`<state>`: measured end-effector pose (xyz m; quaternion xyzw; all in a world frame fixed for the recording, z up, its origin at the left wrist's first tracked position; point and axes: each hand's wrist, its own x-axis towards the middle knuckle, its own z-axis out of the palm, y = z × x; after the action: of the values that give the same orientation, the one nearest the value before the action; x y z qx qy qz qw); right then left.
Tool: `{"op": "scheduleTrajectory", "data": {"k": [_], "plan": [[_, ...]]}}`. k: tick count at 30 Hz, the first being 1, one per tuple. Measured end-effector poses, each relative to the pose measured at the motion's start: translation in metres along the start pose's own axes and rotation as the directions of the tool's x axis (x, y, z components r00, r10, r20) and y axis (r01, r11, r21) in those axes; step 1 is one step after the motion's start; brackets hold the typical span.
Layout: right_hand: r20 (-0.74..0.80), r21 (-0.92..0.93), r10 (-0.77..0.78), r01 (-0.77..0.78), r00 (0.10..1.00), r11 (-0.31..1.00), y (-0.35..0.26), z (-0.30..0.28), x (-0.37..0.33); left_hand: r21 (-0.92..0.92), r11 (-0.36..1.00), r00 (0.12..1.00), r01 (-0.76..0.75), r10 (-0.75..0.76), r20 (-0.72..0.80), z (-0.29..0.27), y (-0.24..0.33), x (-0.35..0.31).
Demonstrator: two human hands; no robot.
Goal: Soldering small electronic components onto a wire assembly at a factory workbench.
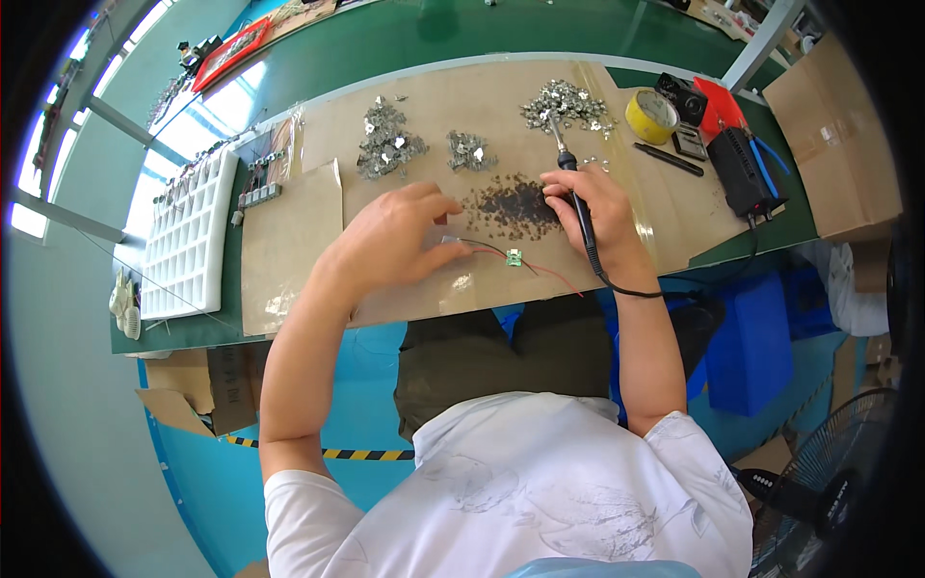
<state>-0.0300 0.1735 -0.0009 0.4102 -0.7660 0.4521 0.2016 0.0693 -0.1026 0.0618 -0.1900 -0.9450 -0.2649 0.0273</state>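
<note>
My right hand (602,207) grips a soldering iron (581,217) with a black handle, its metal tip pointing away toward the far pile of small silvery metal parts (568,104). The fingertips of that hand are at the right edge of a heap of tiny dark brown parts (515,205). My left hand (397,236) is left of this heap, thumb and fingers apart, with nothing visible between them. By its thumb run thin red and black wires (554,276). A small green circuit board (515,257) lies among these wires on the cardboard sheet (385,294).
Two more heaps of metal parts (387,144) (469,151) lie farther back. Yellow tape (651,117), a black pen (669,159) and a black power unit (742,171) are at right. A white compartment tray (196,241) stands at left. The iron's cord (636,292) crosses my right forearm.
</note>
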Motion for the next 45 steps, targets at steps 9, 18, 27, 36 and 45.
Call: {"op": "scheduleTrajectory", "data": {"k": [9,18,27,36,45], "plan": [[0.037,0.013,0.036,-0.037,0.999,0.999,-0.001,0.002,0.001,-0.609,0.788,0.940,0.089,-0.268,-0.211,0.009,-0.011,0.085],[0.042,0.017,0.028,-0.029,0.999,0.999,-0.001,0.001,0.001,-0.801,0.558,0.892,0.216,-0.446,-0.071,0.058,-0.023,0.086],[0.056,0.026,0.059,-0.061,0.997,0.998,-0.001,0.005,0.000,-0.707,0.662,0.901,0.249,-0.426,-0.082,0.064,-0.022,0.085],[0.062,-0.051,-0.063,0.066,0.996,0.997,-0.003,-0.003,0.006,-0.500,0.839,0.939,0.215,-0.319,-0.131,0.066,-0.017,0.085],[-0.174,0.236,0.260,-0.216,0.950,0.948,-0.022,-0.012,-0.048,-0.410,0.893,0.968,0.188,-0.240,-0.079,0.068,-0.015,0.079]]}}
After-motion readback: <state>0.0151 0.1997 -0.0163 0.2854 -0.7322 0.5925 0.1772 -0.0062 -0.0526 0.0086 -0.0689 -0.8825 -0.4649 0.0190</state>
